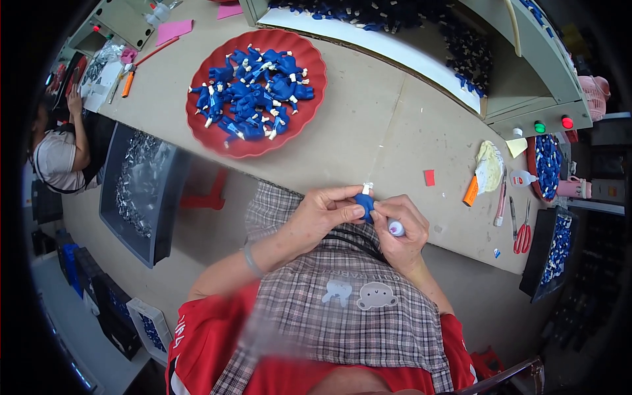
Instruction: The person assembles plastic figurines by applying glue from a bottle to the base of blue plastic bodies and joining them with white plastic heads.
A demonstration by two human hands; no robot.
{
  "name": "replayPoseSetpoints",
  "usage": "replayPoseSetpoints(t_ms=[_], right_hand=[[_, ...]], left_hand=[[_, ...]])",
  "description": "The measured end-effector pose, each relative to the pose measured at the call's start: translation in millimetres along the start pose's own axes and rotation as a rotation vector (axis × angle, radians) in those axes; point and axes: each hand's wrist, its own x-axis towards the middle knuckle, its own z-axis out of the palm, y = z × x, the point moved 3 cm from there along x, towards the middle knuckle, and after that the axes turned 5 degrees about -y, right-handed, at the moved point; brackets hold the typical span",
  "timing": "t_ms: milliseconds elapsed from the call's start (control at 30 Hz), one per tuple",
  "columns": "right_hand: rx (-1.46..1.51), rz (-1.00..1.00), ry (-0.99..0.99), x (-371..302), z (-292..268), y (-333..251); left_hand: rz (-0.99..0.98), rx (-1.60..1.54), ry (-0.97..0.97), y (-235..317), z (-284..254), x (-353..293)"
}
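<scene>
Two hands – left hand (pixel 322 214) pinches one blue part (pixel 364 204) | right hand (pixel 398 230) grips one small tube (pixel 395 228) | one red tray (pixel 309 99)

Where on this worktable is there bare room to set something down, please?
The widest bare patch lies between the red plate of blue parts and the orange-handled tool. The table's right end, around the red-handled scissors and pens, is crowded.
</scene>
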Motion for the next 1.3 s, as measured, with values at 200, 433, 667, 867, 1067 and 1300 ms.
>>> replayPoseSetpoints(t_ms=[200, 433, 667, 867, 1067, 1300], right_hand=[[0.0, -0.03, -0.006, 0.9, -1.4, 0.0], [-0.077, -0.145, 0.013, 1.0, 0.4, -1.2], [-0.273, -0.349, -0.026, 1.2, 3.2, -1.2], [-0.249, -0.398, -0.103, 3.4, 4.7, -5.2], [-0.195, -0.342, -0.004, 5.1, -16.8, -13.8], [-0.243, -0.27, 0.088, 5.4, -31.1, 1.7]], left_hand=[[0.008, -0.033, -0.04, -0.7, -0.6, 0.4], [0.053, -0.16, -0.057, -0.2, 0.1, 1.7], [0.054, -0.153, -0.061, 4.6, 3.6, 0.2], [0.032, -0.149, -0.091, 3.8, 3.9, -1.5], [0.1, -0.372, -0.224, 4.5, -9.0, 0.8], [0.099, -0.458, -0.359, 8.2, -8.6, 1.2]])
